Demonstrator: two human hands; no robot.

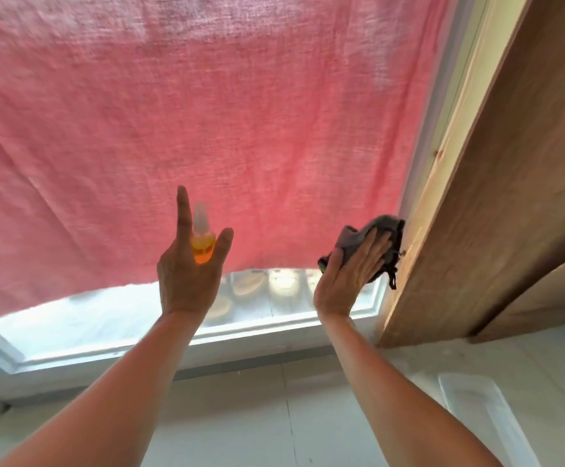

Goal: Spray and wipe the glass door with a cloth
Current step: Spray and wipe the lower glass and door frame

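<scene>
Left grip [186, 274] clasps amber spray bottle [203, 244]; right grip [348, 281] presses crumpled grey cloth [372, 241] flat-fingered against glass door [112, 318].

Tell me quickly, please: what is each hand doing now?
Left hand: holds the orange spray bottle, index finger and thumb raised.
Right hand: presses the grey cloth with straight fingers.

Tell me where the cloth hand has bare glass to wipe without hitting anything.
Bare glass door shows only below the pink curtain hem, above the white bottom frame. It is crowded at the right: right hand presses the grey cloth beside the wooden board.
</scene>
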